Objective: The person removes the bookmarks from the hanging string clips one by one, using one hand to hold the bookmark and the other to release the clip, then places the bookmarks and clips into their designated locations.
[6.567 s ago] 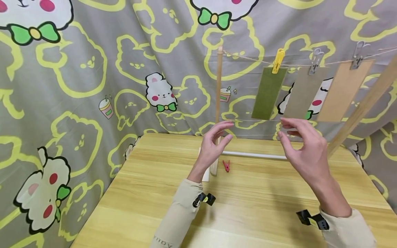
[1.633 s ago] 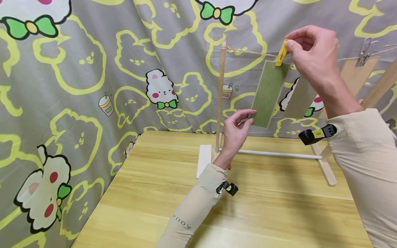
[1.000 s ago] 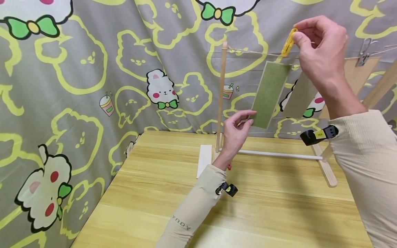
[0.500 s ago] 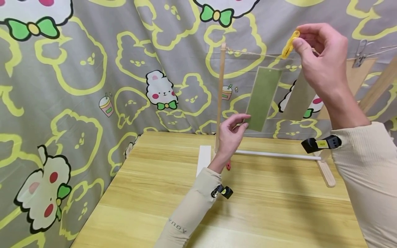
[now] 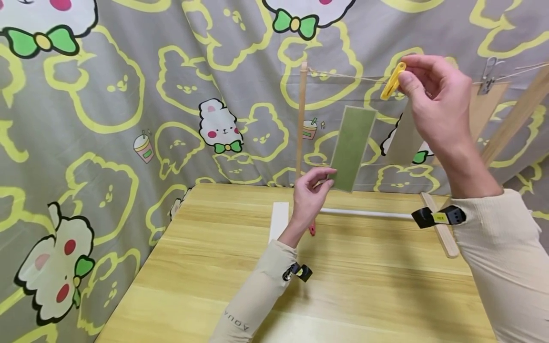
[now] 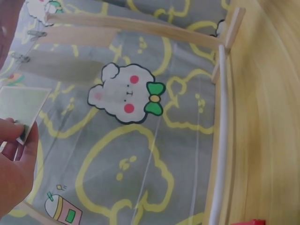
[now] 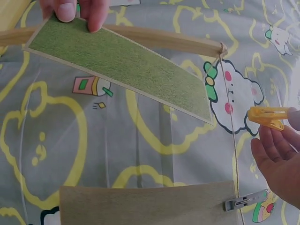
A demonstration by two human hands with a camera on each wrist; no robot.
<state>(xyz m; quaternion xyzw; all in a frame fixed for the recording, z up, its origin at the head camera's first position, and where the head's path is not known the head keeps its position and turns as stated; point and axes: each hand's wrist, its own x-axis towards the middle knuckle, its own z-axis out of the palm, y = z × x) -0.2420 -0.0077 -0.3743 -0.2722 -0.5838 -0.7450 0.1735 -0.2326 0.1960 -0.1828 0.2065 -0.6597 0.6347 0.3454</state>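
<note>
Green card (image 5: 353, 147): we find the left hand (image 5: 310, 196) pinching its lower corner, presumably for steadiness, the right hand (image 5: 442, 97) gripping a yellow clip (image 5: 392, 82).

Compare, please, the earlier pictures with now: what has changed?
The right hand unclipped the yellow clip and holds it; the left hand took the green card and lowered it from the string, toward the left. The gray card and tan card still hang.
</note>
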